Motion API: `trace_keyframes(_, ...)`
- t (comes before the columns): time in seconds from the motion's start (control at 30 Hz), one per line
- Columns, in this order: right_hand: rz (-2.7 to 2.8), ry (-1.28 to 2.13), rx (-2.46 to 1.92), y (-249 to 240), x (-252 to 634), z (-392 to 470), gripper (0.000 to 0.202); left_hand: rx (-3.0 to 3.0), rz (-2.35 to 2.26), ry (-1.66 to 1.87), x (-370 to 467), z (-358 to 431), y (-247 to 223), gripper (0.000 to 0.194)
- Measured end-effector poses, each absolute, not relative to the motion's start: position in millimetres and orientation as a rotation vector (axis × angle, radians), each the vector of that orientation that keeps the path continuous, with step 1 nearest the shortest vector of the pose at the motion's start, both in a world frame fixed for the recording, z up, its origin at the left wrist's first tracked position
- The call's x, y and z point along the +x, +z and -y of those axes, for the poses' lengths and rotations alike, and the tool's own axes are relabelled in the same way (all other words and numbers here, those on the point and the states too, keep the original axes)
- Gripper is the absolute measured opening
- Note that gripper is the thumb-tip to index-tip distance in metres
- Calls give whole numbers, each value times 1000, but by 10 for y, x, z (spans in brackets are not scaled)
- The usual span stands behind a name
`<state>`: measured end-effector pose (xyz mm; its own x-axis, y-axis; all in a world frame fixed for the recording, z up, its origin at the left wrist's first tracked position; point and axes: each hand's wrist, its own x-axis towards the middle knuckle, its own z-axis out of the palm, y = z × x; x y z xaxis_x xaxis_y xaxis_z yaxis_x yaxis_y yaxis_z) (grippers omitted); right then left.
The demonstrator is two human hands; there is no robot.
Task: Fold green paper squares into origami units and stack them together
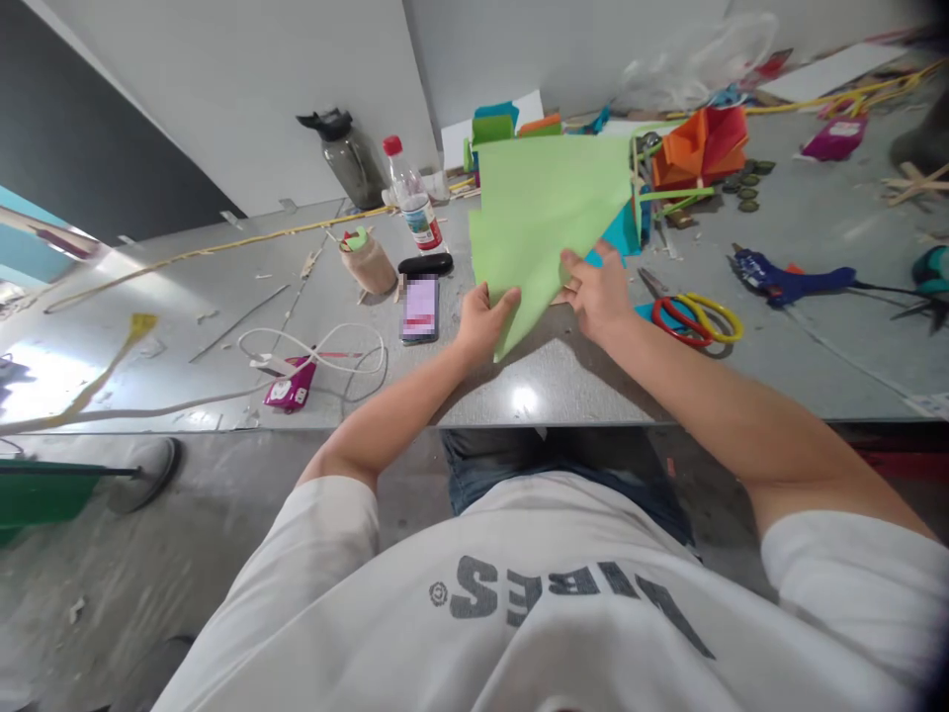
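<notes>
A light green sheet of paper (549,208) is raised above the table, folded over with a slanting right edge and a point toward my body. My left hand (483,318) grips its lower left side, thumb on top. My right hand (597,292) pinches the slanting edge, thumb and fingers closed on the paper. Blue paper (623,232) shows behind the sheet near my right hand. Scissors with red and yellow handles (697,318) lie just right of that hand. The sheet hides part of the table behind it.
A phone (420,309), a black case (425,264), a cup (369,265), a red-capped bottle (419,208) and a dark water bottle (348,158) stand or lie to the left. Rightward are a blue glue gun (790,277) and orange folded paper (701,148). A white cable (326,336) loops near the front edge.
</notes>
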<state>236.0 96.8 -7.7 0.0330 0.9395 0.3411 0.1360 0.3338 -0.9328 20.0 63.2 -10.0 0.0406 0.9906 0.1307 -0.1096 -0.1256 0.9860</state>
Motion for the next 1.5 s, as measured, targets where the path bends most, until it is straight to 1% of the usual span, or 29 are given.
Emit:
trace_keyframes(0.07, 1151, 1012, -1046, -75, 2298, -981, 85, 1208, -1005, 1246, 225, -577, -108, 38)
trace_keyframes(0.13, 983, 1013, -1089, -32, 2289, -969, 82, 1188, -987, 1154, 213, -556, -92, 42)
trace_keyframes(0.27, 1049, 993, -1160, 48, 2428, -972, 70, 1194, -974, 1117, 76, -680, -35, 56)
trace_keyframes(0.33, 1132, 1001, -1207, 62, 2532, -1003, 69, 1207, -1009, 1178, -28, -787, -4, 65)
trace_keyframes(0.4, 1209, 1032, -1273, 59, 2633, -1043, 71, 1286, -1116, 1315, -146, -867, 48, 70)
trace_keyframes(0.5, 1405, 1093, -1354, 11, 2748, -1093, 72, 1621, -1323, 1552, -316, -870, 188, 76)
trace_keyframes(0.57, 1611, 1078, -1322, -47, 2773, -1101, 69, 1876, -1371, 1558, -383, -809, 285, 69)
trace_keyframes(0.6, 1706, 1053, -1288, -79, 2763, -1094, 68, 1986, -1347, 1507, -392, -773, 314, 59)
trace_keyframes(0.67, 1861, 980, -1244, -134, 2703, -1058, 65, 2085, -1252, 1291, -358, -713, 306, 40)
trace_keyframes(0.7, 1916, 929, -1251, -154, 2659, -1031, 64, 2069, -1217, 1155, -320, -696, 266, 35)
trace_keyframes(0.73, 1953, 869, -1275, -168, 2612, -1001, 64, 2017, -1204, 1034, -274, -689, 207, 35)
trace_keyframes(0.8, 1984, 736, -1349, -180, 2528, -938, 65, 1870, -1221, 901, -183, -700, 62, 47)
trace_keyframes(0.9, 1995, 617, -1422, -167, 2475, -868, 68, 1654, -1180, 915, -107, -737, -94, 65)
trace_keyframes(1.0, 2004, 632, -1428, -127, 2490, -838, 69, 1504, -1018, 826, -119, -728, -81, 81)
trace_keyframes(1.07, 1998, 683, -1420, -94, 2499, -832, 72, 1494, -909, 701, -146, -691, -19, 86)
trace_keyframes(1.1, 2000, 718, -1404, -78, 2498, -831, 73, 1517, -856, 650, -155, -670, 8, 83)
trace_keyframes(1.17, 2012, 798, -1353, -51, 2489, -834, 77, 1583, -779, 628, -154, -642, 29, 69)
trace_keyframes(1.23, 2011, 873, -1326, -35, 2488, -845, 80, 1638, -763, 705, -128, -641, 0, 52)
trace_keyframes(1.27, 2003, 899, -1328, -30, 2497, -855, 81, 1650, -778, 757, -111, -650, -27, 47)
trace_keyframes(1.4, 1970, 965, -1317, -28, 2618, -904, 90, 1604, -854, 900, -63, -709, -131, 31)
trace_keyframes(1.5, 1941, 1026, -1277, -33, 2724, -926, 95, 1590, -913, 1003, -66, -753, -156, 24)
